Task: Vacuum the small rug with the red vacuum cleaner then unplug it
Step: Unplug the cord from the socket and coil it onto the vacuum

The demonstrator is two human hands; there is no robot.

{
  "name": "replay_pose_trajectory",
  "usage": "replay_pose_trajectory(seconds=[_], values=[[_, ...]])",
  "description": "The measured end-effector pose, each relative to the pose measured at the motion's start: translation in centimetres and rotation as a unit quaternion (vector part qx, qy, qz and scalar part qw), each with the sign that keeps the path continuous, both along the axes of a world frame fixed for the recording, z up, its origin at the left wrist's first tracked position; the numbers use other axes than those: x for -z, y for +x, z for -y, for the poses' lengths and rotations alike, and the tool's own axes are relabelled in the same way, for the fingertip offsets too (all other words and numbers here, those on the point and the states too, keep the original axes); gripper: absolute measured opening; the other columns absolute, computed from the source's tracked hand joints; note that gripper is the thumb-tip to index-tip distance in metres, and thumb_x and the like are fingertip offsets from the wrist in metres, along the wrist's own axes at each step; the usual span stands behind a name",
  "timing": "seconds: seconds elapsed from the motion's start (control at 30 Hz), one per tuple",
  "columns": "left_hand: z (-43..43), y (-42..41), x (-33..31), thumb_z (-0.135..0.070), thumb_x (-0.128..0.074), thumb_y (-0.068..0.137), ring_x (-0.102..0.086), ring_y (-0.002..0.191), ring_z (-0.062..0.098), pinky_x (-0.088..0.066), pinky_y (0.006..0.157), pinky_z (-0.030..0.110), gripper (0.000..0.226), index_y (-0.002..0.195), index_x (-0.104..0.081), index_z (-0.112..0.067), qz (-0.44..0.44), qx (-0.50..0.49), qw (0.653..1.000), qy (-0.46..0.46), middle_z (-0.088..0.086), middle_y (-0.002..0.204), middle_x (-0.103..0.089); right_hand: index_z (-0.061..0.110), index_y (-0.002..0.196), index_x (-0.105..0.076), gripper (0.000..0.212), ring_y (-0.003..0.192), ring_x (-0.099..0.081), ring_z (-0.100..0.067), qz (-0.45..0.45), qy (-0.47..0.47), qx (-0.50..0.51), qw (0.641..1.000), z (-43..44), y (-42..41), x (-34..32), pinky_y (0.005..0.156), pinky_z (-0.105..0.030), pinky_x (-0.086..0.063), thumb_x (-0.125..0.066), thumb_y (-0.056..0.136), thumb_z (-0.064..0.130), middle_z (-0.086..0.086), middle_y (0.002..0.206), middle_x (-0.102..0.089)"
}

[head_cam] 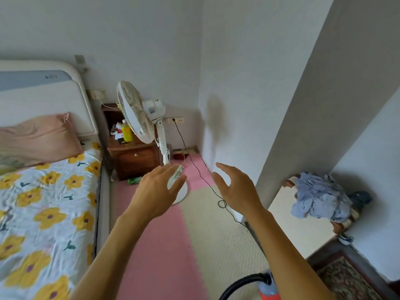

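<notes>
Both my hands are stretched out in front of me, empty, with fingers spread. My left hand (pixel 159 189) hovers over the fan's base. My right hand (pixel 236 187) is beside the white wall corner. A thin black power cord (pixel 195 167) runs from the plug in the wall socket strip (pixel 174 120) down across the pink and cream floor mat (pixel 173 245) and loops under my right hand. Only a bit of the red vacuum cleaner (pixel 269 294) and its black hose (pixel 240 284) shows at the bottom edge. A patterned small rug (pixel 346 278) lies at the bottom right.
A white standing fan (pixel 138 113) stands by a wooden nightstand (pixel 132 156) holding a yellow bottle. A bed with a flowered sheet (pixel 43 213) fills the left. A wall corner (pixel 255 148) juts out on the right; behind it blue clothes (pixel 320 198) lie on a chair.
</notes>
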State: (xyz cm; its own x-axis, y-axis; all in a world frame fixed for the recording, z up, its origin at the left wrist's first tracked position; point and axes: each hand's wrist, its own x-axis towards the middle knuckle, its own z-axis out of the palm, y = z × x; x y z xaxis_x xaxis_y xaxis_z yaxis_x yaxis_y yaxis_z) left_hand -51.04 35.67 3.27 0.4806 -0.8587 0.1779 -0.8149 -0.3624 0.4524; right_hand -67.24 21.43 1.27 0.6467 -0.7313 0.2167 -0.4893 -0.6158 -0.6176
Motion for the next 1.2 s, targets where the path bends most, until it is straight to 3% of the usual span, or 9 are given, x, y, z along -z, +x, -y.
replay_pose_trajectory(seconds=[0.33,0.67,0.9,1.03,1.2], values=[[6.6,4.0,1.6,-0.050,-0.036,0.096,-0.037,0.134,0.016,-0.029,0.110,0.035,0.054,0.141,-0.039,-0.022,0.001,0.015,1.000,0.018,-0.001,0.147,-0.042,0.025,0.138,-0.048,0.044,0.121,-0.054,-0.014,0.004,0.016,-0.005,1.000,6.1,5.8,1.2,0.095,-0.020,-0.037,-0.046,0.097,0.043,0.004,0.134,-0.057],[21.7,12.2,1.7,-0.062,-0.028,0.089,-0.040,0.134,0.018,-0.035,0.110,0.044,0.066,0.141,-0.038,-0.022,0.020,0.017,0.998,0.058,0.002,0.146,-0.044,0.025,0.138,-0.047,0.045,0.124,-0.051,-0.017,0.017,0.013,0.007,1.000,21.8,12.7,1.1,0.098,-0.022,-0.037,-0.045,0.097,0.044,0.002,0.136,-0.055],[29.6,18.2,1.3,-0.053,-0.034,0.094,-0.045,0.129,0.020,-0.037,0.107,0.040,0.058,0.138,-0.044,-0.017,0.017,0.004,0.998,0.064,0.004,0.142,-0.047,0.024,0.139,-0.047,0.045,0.125,-0.051,-0.015,0.007,-0.020,-0.021,1.000,29.6,19.3,0.5,0.096,-0.019,-0.035,-0.044,0.098,0.043,0.002,0.139,-0.053],[33.2,22.6,2.5,-0.051,-0.036,0.094,-0.054,0.116,0.018,-0.043,0.099,0.037,0.053,0.132,-0.049,-0.017,0.001,0.003,0.998,0.061,0.002,0.132,-0.055,0.025,0.137,-0.049,0.043,0.126,-0.051,-0.014,0.009,-0.005,-0.029,1.000,32.8,23.7,1.6,0.099,-0.021,-0.037,-0.045,0.098,0.041,0.003,0.139,-0.053],[37.7,29.5,3.9,-0.050,-0.037,0.095,-0.046,0.127,0.019,-0.035,0.106,0.035,0.054,0.137,-0.043,-0.016,-0.022,0.008,0.999,0.048,0.004,0.139,-0.049,0.025,0.138,-0.048,0.043,0.126,-0.050,-0.013,-0.011,0.000,-0.033,0.999,36.8,30.9,3.3,0.098,-0.018,-0.035,-0.046,0.098,0.041,0.004,0.139,-0.053]])
